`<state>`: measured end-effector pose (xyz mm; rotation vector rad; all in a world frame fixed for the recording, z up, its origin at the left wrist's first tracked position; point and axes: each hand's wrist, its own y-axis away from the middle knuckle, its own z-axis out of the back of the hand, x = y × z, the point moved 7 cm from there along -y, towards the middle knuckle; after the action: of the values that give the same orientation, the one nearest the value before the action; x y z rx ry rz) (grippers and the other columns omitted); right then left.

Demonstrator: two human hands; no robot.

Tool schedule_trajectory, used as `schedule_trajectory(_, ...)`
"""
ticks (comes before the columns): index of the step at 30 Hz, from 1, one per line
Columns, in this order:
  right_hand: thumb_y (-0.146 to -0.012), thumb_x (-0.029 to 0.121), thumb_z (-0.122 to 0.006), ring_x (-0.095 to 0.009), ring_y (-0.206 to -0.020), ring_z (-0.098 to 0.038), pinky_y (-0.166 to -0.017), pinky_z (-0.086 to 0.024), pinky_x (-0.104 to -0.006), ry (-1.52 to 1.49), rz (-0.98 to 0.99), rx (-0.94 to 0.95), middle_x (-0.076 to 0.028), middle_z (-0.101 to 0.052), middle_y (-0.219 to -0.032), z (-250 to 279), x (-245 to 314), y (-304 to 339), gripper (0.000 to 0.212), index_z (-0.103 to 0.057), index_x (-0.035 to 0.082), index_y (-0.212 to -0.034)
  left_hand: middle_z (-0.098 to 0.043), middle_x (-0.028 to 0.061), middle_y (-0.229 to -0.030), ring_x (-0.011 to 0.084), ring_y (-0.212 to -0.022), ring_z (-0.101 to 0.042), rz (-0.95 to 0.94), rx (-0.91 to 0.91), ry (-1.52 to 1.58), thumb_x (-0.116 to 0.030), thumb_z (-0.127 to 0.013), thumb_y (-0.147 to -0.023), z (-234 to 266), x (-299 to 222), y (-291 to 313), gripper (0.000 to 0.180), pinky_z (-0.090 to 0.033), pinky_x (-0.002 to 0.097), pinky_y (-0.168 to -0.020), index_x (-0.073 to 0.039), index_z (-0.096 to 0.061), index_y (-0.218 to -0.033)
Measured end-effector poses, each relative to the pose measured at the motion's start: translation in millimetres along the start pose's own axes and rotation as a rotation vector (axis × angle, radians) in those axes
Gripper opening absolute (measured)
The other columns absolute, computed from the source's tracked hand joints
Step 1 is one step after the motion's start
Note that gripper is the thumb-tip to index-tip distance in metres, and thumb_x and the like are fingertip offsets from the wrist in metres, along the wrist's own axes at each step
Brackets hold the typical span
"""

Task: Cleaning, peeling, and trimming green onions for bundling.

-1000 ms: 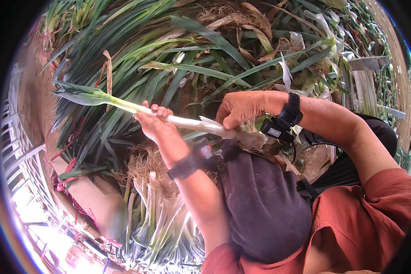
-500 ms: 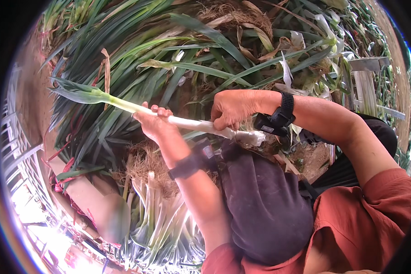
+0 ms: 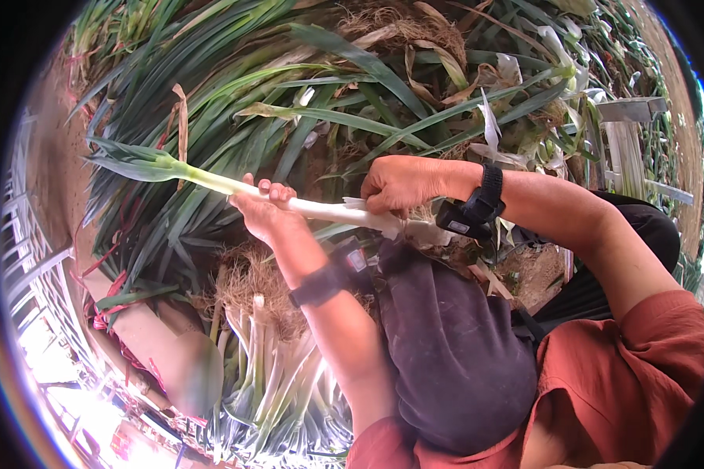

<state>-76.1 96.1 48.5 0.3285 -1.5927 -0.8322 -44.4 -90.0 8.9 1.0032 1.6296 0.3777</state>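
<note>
A long green onion (image 3: 321, 210) lies slantwise across the middle of the view, its green top toward the left and its white root end above my dark-clad knee. My left hand (image 3: 267, 209) is closed around the stalk where the green turns white. Over the lower white part, my right hand (image 3: 403, 184) is closed with the fingers bent under, pinching a pale outer skin at the stalk. A loose white flap (image 3: 355, 202) stands off beside its fingers. The right fingertips are partly hidden.
A big heap of green onions (image 3: 235, 117) with long dark leaves spreads beyond my hands. Below my left forearm lies a bunch of cleaned white stalks (image 3: 266, 367) with brown roots. Peeled skins and a wooden piece (image 3: 633, 109) are at the right. A metal railing (image 3: 35, 258) runs at left.
A flap of white skin now stands away from the stalk near my right fingers. The right hand has barely shifted, and the left hand keeps its grip.
</note>
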Motion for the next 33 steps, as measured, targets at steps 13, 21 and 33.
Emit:
schedule_trajectory(13, -0.079, 0.017, -0.057, -0.011, -0.049, -0.056, -0.046, -0.044, -0.0251, -0.273, -0.271, -0.283, -0.004, -0.058, -0.057, 17, -86, -2, 0.02, -0.063, -0.002, -0.08, -0.04, -0.0027, -0.066, 0.0043, -0.045, -0.034, -0.056, 0.741, 0.499, -0.04, -0.058, -0.084, -28, -26, 21, 0.058, -0.032, 0.0169, -0.036, -0.006, -0.039, -0.126)
schedule_trajectory(21, -0.075, 0.037, -0.066, -0.033, -0.093, -0.057, -0.08, -0.047, -0.0416, 0.686, 0.651, -0.713, -0.024, -0.055, -0.1, 6, 62, 96, 0.061, -0.044, 0.004, -0.121, -0.042, -0.0004, -0.06, 0.0084, -0.043, -0.035, -0.294, 0.232, 0.246, -0.047, -0.041, -0.091, -21, -40, 29, 0.038, -0.03, 0.0198, -0.038, -0.011, -0.046, -0.105)
schedule_trajectory(33, -0.087, 0.018, -0.052, -0.014, -0.048, -0.048, -0.046, -0.041, -0.0323, 0.148, 0.651, -0.649, -0.003, -0.052, -0.059, 24, 27, 52, 0.022, -0.054, 0.004, -0.071, -0.038, 0.0013, -0.06, 0.0098, -0.04, -0.034, -0.703, 0.137, 0.273, -0.049, -0.025, -0.094, -24, -193, 145, 0.045, -0.029, 0.0221, -0.035, -0.01, -0.043, -0.106)
